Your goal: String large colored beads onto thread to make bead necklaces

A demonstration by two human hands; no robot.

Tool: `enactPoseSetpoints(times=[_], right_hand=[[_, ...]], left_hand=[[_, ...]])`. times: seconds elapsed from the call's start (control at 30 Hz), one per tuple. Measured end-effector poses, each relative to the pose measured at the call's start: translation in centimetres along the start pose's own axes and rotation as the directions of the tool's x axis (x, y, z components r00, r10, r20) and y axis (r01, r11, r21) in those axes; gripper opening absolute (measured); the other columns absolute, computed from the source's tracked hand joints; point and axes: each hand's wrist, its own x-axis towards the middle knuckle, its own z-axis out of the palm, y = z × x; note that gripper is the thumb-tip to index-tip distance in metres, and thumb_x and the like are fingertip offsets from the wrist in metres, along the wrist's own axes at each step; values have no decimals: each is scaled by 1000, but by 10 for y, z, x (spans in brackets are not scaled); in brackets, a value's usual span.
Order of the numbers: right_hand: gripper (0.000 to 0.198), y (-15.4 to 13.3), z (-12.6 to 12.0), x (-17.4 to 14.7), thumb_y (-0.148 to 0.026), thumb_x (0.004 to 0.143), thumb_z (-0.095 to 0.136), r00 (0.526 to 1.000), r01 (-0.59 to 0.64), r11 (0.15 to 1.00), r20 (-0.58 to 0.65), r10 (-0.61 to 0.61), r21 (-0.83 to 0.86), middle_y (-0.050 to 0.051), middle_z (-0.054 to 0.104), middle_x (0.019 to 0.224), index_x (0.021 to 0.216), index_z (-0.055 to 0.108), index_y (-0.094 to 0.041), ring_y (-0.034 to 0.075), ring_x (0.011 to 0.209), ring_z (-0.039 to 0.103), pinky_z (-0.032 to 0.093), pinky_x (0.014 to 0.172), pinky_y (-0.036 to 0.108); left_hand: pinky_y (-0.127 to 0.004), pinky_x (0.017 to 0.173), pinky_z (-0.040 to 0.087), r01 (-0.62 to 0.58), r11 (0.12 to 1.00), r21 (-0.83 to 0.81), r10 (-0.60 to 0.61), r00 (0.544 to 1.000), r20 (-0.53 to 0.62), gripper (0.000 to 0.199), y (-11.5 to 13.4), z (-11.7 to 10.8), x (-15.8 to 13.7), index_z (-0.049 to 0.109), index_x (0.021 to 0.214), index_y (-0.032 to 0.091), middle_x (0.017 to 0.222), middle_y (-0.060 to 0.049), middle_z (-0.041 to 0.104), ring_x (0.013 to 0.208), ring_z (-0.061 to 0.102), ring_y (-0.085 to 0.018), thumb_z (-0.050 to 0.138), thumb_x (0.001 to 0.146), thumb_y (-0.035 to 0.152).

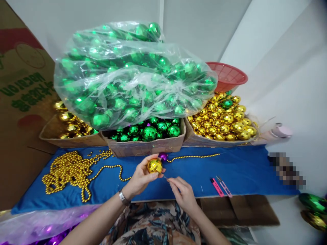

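Gold ball (154, 166), hand-held

Left hand (139, 175): fingers curled round the ball, seemingly to steady it above the cloth (189, 170). Right hand (184, 194): fingertips pinched on a thin piece (165, 176) beside it. Beyond: purple ball (162, 156), bead string (194, 157); box (148, 147) of green balls (149, 133), presumably set near for reach.

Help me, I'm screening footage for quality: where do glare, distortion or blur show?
Head view, top: glare streaks the clear plastic bag; head view, centre: highlights dot the gold ball in the left hand; head view, right edge: the green bauble looks stretched and soft, and a pixelated patch hides detail nearby.
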Motion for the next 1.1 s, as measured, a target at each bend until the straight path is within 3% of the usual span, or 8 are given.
enactPoseSetpoints(times=[0.67,0.9,1.1], right_hand=[[22,-8,2,-2,-20,97,44,999,-49,997,6,49,55,4,68,91,105,64,-21,15,82,63,48,73,24],[23,-10,2,-1,-17,97,43,1000,18,1000,0,-18,0,5,67,91,109,62,-21,16,81,62,48,73,26],[22,-16,3,6,-17,97,42,999,50,997,-14,-51,-58,3,64,80,105,63,-21,16,71,58,45,66,26]], left_hand=[[-33,79,57,-5,996,-94,5,1000,-7,53,-2,1,-3,53,123,26,134,-11,50,107,63,-30,75,74,21],[-34,79,57,-42,998,-44,41,999,-24,54,-2,-1,-3,53,122,27,134,-11,48,106,63,-29,76,73,21],[-36,81,55,-19,1000,7,19,999,42,53,-15,7,-6,54,119,27,133,-11,50,103,64,-27,78,72,25]])
